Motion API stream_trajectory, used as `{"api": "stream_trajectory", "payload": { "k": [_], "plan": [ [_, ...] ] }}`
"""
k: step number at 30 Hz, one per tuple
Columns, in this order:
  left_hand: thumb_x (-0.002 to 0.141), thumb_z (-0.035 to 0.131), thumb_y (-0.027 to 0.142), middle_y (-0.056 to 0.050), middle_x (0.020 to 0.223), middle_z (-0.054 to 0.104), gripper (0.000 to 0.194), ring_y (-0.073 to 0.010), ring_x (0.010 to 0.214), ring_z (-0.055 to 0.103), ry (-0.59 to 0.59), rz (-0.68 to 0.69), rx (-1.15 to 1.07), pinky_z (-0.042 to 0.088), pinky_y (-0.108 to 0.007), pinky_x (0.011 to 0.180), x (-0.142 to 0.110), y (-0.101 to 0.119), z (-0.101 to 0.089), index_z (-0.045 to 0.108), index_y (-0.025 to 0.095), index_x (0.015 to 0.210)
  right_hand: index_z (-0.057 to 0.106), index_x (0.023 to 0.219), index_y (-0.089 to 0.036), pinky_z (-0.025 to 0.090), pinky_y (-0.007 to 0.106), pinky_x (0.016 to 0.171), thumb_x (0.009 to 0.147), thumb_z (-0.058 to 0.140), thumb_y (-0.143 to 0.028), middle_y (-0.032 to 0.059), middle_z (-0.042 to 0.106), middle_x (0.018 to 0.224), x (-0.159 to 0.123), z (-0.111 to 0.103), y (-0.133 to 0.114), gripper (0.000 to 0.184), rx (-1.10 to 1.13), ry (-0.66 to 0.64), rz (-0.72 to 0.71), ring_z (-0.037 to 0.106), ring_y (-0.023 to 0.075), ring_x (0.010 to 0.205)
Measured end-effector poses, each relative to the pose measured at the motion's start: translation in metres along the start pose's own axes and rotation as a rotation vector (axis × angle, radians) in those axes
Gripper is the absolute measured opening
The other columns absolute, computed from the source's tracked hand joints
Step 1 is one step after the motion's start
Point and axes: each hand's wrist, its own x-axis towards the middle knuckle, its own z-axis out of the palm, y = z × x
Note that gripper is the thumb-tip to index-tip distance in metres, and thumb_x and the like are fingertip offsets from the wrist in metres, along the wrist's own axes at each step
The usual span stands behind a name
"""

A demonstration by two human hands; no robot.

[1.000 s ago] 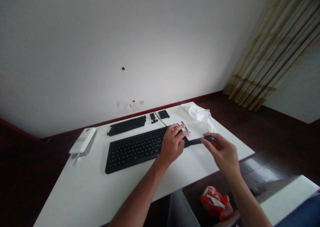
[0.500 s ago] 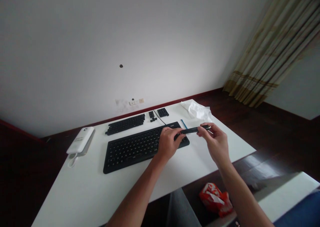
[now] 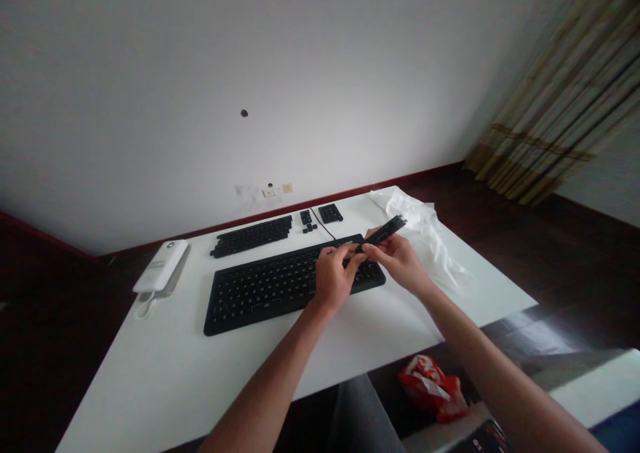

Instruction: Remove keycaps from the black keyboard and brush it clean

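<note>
Both hands meet above the right end of a black keyboard (image 3: 265,286), whose keycaps are off across much of its face. My left hand (image 3: 334,273) pinches the near end of a slim black bar-shaped tool (image 3: 383,232). My right hand (image 3: 400,258) also has its fingers closed round this tool, from below and the right. The tool tilts up to the right and its far end looks lighter; I cannot make out its exact kind. Behind the keyboard, removed keycaps lie in rows: a large block (image 3: 255,235), a small group (image 3: 307,220) and a number-pad block (image 3: 331,213).
On the white table (image 3: 165,373), a white power bank (image 3: 161,266) with a short cable lies at the left. Crumpled white thin sheeting (image 3: 425,230) spreads at the right. A red and white packet (image 3: 433,386) is below the table's front edge. A wall stands behind.
My right hand has moved left, closer to my left hand. The tool has swung from nearly level to tilted up to the right. The white sheeting now appears more spread out.
</note>
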Motion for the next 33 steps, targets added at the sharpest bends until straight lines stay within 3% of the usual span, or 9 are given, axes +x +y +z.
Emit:
{"api": "stream_trajectory", "payload": {
  "k": [5, 9, 13, 17, 25, 28, 33],
  "plan": [
    [0.097, 0.062, 0.043, -0.004, 0.092, 0.079, 0.025, -0.0197, 0.087, 0.075, 0.004, -0.058, -0.080, 0.056, -0.030, 0.083, 0.006, -0.010, -0.002, 0.074, 0.021, 0.104, 0.066, 0.092, -0.017, 0.054, 0.026, 0.062, 0.080, 0.081, -0.047, 0.0001, 0.064, 0.077, 0.032, -0.007, 0.005, 0.035, -0.041, -0.155, -0.042, 0.061, 0.0145, 0.068],
    [0.096, 0.064, 0.034, -0.001, 0.095, 0.079, 0.019, -0.0193, 0.089, 0.075, 0.015, -0.047, 0.033, 0.056, -0.029, 0.082, 0.010, -0.019, -0.008, 0.074, 0.024, 0.109, 0.068, 0.096, -0.017, 0.061, 0.033, 0.077, 0.076, 0.084, -0.051, 0.0040, 0.070, 0.088, 0.061, -0.017, 0.020, 0.043, 0.058, -0.333, 0.080, 0.070, 0.0198, 0.082],
    [0.100, 0.056, 0.025, -0.001, 0.096, 0.080, 0.023, -0.0199, 0.090, 0.075, 0.003, -0.030, 0.155, 0.055, -0.030, 0.085, 0.013, -0.027, -0.011, 0.075, 0.025, 0.113, 0.067, 0.102, -0.019, 0.063, 0.035, 0.083, 0.073, 0.087, -0.050, 0.0060, 0.074, 0.095, 0.078, -0.027, 0.043, 0.046, 0.164, -0.420, 0.188, 0.074, 0.0209, 0.087],
    [0.102, 0.053, 0.024, -0.001, 0.095, 0.080, 0.026, -0.0197, 0.089, 0.074, 0.004, -0.010, 0.237, 0.055, -0.031, 0.085, 0.015, -0.032, -0.010, 0.076, 0.025, 0.113, 0.067, 0.102, -0.021, 0.064, 0.037, 0.083, 0.075, 0.086, -0.051, 0.0067, 0.076, 0.097, 0.078, -0.032, 0.055, 0.045, 0.167, -0.461, 0.204, 0.074, 0.0213, 0.085],
    [0.102, 0.053, 0.027, -0.003, 0.094, 0.080, 0.025, -0.0204, 0.090, 0.074, 0.024, 0.019, 0.240, 0.055, -0.034, 0.088, 0.014, -0.025, 0.002, 0.074, 0.022, 0.115, 0.069, 0.101, -0.019, 0.065, 0.037, 0.080, 0.077, 0.085, -0.049, 0.0066, 0.076, 0.091, 0.075, -0.034, 0.051, 0.041, 0.156, -0.352, 0.085, 0.075, 0.0229, 0.082],
    [0.101, 0.054, 0.027, -0.003, 0.093, 0.079, 0.024, -0.0194, 0.089, 0.073, 0.034, 0.006, 0.220, 0.055, -0.033, 0.087, 0.014, -0.024, 0.004, 0.074, 0.022, 0.112, 0.067, 0.102, -0.019, 0.064, 0.036, 0.080, 0.081, 0.084, -0.046, 0.0065, 0.075, 0.092, 0.075, -0.035, 0.050, 0.038, 0.172, -0.385, 0.088, 0.074, 0.0221, 0.083],
    [0.097, 0.060, 0.030, -0.007, 0.105, 0.075, 0.034, -0.0193, 0.096, 0.068, 0.128, 0.028, 0.243, 0.054, -0.035, 0.091, 0.011, -0.019, 0.002, 0.064, 0.019, 0.129, 0.062, 0.108, -0.022, 0.061, 0.034, 0.087, 0.087, 0.079, -0.037, 0.0083, 0.074, 0.112, 0.083, -0.051, 0.038, 0.031, 0.265, -0.492, 0.162, 0.073, 0.0216, 0.098]
  ]
}}
